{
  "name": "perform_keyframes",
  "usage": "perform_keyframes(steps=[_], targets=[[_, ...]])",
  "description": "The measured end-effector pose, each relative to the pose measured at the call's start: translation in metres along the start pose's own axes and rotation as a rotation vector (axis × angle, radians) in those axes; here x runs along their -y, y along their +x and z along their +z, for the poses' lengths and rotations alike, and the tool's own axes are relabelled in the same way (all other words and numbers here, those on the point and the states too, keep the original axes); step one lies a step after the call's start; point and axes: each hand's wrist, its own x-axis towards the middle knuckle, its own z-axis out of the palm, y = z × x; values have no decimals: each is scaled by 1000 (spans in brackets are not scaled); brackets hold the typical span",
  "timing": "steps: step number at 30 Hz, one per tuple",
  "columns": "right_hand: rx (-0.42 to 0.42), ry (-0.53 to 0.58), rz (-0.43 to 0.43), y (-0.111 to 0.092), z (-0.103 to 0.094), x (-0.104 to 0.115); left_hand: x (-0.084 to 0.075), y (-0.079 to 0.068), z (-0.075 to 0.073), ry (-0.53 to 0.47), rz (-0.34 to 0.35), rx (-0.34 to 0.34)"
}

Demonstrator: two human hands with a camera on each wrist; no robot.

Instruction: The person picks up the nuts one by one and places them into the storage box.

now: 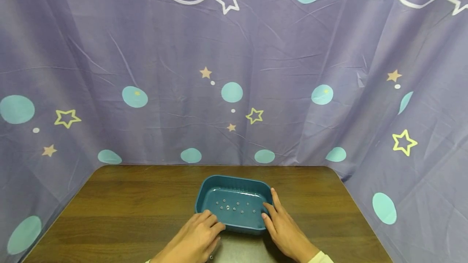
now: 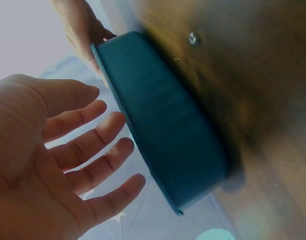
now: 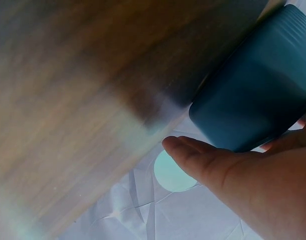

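A teal rectangular tray (image 1: 243,227) stands on the table, its open top up. Several small, shiny, nut-like metal pieces (image 1: 228,207) are scattered over its floor. My left hand (image 1: 200,230) is at the tray's near left corner, fingers loosely bent and spread, fingertips close by the rim; the left wrist view shows nothing in that palm. At the right end, my right hand (image 1: 287,230) holds the tray wall, thumb and a finger over the inside, other fingers along the outside. One loose metal piece (image 2: 193,38) lies on the table before the tray.
The brown wooden table (image 1: 128,206) reaches to both sides of the tray. A purple curtain (image 1: 175,133) with stars and moons hangs behind it and along the sides. A tiny blurred speck (image 2: 176,59) lies near the tray's base.
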Motion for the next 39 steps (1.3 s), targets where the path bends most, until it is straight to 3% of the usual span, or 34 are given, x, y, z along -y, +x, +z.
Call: perform_keyframes(steps=[6,17,28,35,39], targets=[[-1,-5,-9,1,1,-2,-1,-11,8,14,23,-29],[-7,-7,-6,0,2,-2,0,-28,8,37,-45,59],[-31,-18,-16,2,1,-3,-3,-45,10,-96,-99,269],[-23,-17,-7,2,0,-3,-7,-47,21,4,-15,181],[-7,-23,-1,2,1,-2,-9,-50,25,40,-15,201]])
